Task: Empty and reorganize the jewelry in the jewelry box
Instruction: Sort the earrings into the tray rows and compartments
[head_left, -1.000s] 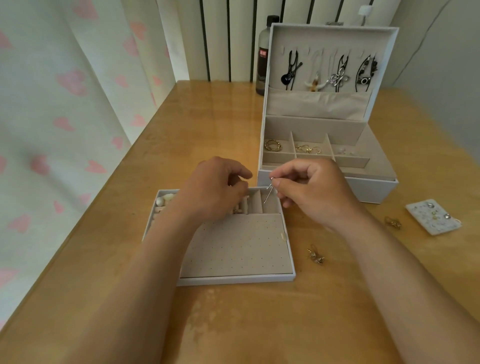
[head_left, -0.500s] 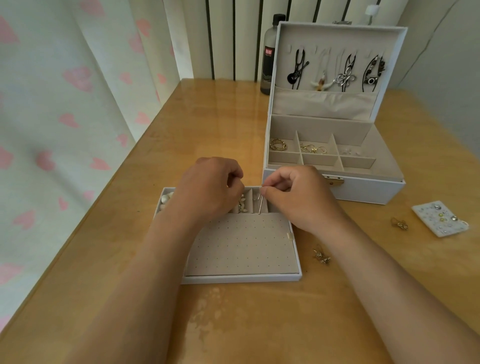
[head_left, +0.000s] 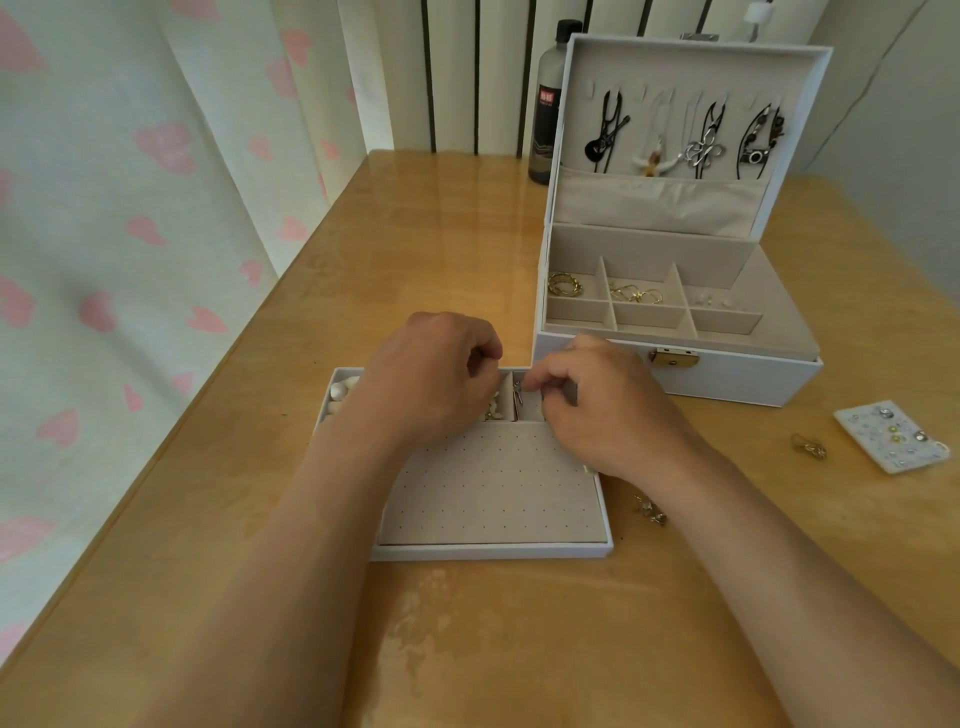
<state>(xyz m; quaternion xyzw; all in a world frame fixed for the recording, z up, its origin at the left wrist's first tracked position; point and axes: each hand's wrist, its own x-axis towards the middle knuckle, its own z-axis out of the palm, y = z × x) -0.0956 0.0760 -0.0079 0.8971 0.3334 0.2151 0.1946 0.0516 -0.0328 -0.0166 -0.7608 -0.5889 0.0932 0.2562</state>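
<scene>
Right hand (head_left: 608, 410) first: the grip is pinched down tight, thumb and forefinger tips on the top end of a thin silver piece (head_left: 517, 394) that stands in a narrow slot at the far end of the tray (head_left: 493, 552). The rest of that hand's fingers are curled under, knuckles up, with the forearm coming in from the lower right across the tray's corner.

Left hand (head_left: 436, 374) is curled too, back of the hand up, fingertips tucked down over the slots just beside that one. I can't tell whether this grip has anything in it — the fingers hide it. Some white beads (head_left: 343, 395) sit in the tray's far left corner.

The tray lies flat on the desk (head_left: 467, 223), its dotted pad nearest me. Just behind it and to the right is the jewelry box (head_left: 727, 382), lid up, with necklaces (head_left: 701, 153) hanging inside the lid and gold rings (head_left: 565, 285) in the far left compartment.

Loose on the desk to the right: two gold earrings (head_left: 809, 447) and a white card (head_left: 891, 434) of studs. There's a dark bottle (head_left: 548, 135) behind the box — red label, writing too small to read.
</scene>
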